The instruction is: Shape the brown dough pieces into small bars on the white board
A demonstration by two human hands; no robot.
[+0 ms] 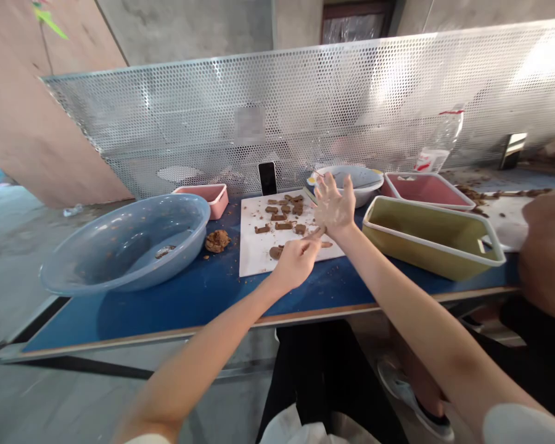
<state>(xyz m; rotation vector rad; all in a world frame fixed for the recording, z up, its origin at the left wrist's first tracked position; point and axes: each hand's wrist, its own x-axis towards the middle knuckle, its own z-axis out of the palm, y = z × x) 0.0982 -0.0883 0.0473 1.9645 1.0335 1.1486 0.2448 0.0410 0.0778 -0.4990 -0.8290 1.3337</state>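
My right hand (335, 206) is raised over the right part of a white board (254, 265), fingers spread, with pale smears on the palm. My left hand (300, 260) is just below it, index finger stretched out and touching the base of the right palm; its other fingers are curled and show nothing held. Several brown clay-like pieces (283, 226), some bone-shaped, lie on the board in rough rows among crumbs. A rounded brown piece (275, 253) is near the left hand, partly hidden by it. To the board's left sits a rough brown lump (217, 241) on the blue table (176, 311).
A big blue basin (120, 277) and pink tray (219, 200) stand left. A phone (267, 179) leans on the perforated metal screen (189, 111). Rightward are a white bowl (367, 194), green bin (425, 253), pink bin (428, 191), plastic bottle (444, 139) and another person's arm (548, 253).
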